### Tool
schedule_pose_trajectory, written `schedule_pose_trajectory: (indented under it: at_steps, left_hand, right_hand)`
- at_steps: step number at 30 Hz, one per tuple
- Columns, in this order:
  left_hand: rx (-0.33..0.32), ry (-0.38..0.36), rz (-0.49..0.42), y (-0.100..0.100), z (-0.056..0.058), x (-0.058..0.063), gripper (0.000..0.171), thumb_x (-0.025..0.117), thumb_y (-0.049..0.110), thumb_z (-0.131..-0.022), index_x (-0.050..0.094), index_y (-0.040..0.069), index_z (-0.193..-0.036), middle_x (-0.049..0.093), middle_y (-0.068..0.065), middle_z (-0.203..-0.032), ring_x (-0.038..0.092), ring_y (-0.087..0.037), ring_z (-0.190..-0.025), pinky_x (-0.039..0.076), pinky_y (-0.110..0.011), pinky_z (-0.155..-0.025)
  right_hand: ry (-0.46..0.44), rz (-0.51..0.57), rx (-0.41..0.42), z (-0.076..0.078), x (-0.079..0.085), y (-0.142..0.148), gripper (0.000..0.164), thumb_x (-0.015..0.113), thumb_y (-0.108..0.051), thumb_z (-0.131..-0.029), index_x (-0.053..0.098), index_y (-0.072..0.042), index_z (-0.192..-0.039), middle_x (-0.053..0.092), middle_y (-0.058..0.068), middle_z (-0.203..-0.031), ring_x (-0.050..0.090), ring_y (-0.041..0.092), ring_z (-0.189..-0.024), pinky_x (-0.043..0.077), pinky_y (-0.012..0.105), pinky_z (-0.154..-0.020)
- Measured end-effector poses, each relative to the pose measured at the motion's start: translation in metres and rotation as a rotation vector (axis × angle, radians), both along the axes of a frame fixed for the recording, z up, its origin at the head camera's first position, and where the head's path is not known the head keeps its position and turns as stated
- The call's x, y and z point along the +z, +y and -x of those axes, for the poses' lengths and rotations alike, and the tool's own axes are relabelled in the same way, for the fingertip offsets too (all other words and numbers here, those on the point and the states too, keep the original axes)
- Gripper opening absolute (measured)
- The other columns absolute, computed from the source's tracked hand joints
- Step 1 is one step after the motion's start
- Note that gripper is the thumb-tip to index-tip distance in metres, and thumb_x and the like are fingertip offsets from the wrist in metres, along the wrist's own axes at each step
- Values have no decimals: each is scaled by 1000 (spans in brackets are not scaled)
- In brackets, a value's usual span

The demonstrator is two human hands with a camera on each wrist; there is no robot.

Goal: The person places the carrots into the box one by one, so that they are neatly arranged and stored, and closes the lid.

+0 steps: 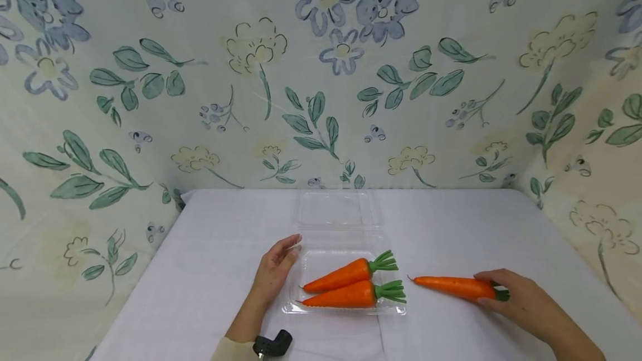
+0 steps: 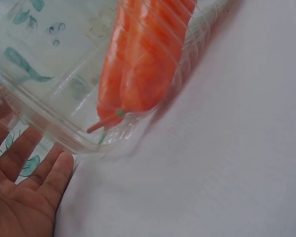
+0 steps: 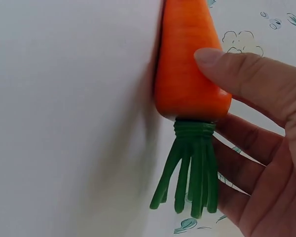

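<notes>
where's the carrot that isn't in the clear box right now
In the head view, the loose carrot is to the right of the clear box, its leafy end in the right hand and its tip towards the box.

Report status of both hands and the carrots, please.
Right hand grips carrot at thick end. Left hand beside open plastic clamshell; two carrots inside. No obstacle seen.

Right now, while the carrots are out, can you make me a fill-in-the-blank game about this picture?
1. The clear container has ____ carrots in it.
2. The third carrot is in the person's ____ grip.
3. The carrots are orange, but their stalks are ____.
4. The container's lid is not shut; it is ____.

Missing words: two; right; green; open.
</notes>
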State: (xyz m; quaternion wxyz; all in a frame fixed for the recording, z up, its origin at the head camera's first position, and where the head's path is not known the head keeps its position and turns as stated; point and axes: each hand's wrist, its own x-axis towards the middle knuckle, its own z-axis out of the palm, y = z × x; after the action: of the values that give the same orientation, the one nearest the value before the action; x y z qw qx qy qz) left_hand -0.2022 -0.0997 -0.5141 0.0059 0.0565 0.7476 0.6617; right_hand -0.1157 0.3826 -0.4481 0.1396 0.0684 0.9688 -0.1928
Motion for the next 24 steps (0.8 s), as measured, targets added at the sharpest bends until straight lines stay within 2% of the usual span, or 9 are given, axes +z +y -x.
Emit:
schedule_pose_trajectory:
  at_steps: [4,9,13,20,24]
  left_hand:
    - [-3,-11,3,0,-1,0,35,62,22,-102,64,16,-136,64,-5,-143,61,-27,-132,48,-18,-105]
    - [4,-11,32,-1,-1,-1,35,62,26,-102,63,18,-137,64,-4,-143,61,-26,-132,47,-41,-113]
    - [11,-13,45,-1,-1,1,35,62,27,-102,64,19,-137,64,-3,-142,61,-26,-131,47,-46,-114]
    - [4,-3,29,0,2,3,37,63,29,-101,64,20,-137,64,-3,-142,60,-26,-132,46,-46,-114]
    - [11,-14,32,0,2,2,36,63,27,-102,64,19,-136,64,-4,-142,60,-27,-133,46,-47,-115]
  right_hand:
    - [-72,16,-23,1,-4,0,80,85,-50,-75,61,-6,-137,59,27,-137,57,44,-118,50,65,-94]
    - [-83,10,-7,2,-5,0,82,84,-52,-75,60,-7,-138,60,27,-137,57,45,-119,50,65,-94]
    - [-69,23,-2,4,0,0,82,84,-53,-76,60,-6,-139,61,26,-137,58,43,-117,51,64,-93]
    - [73,36,-7,9,22,-8,77,81,-47,-83,56,-4,-142,64,22,-129,61,30,-103,57,56,-86]
    - [176,51,8,11,33,-21,71,80,-43,-86,57,-3,-140,66,21,-125,61,28,-99,61,49,-82]
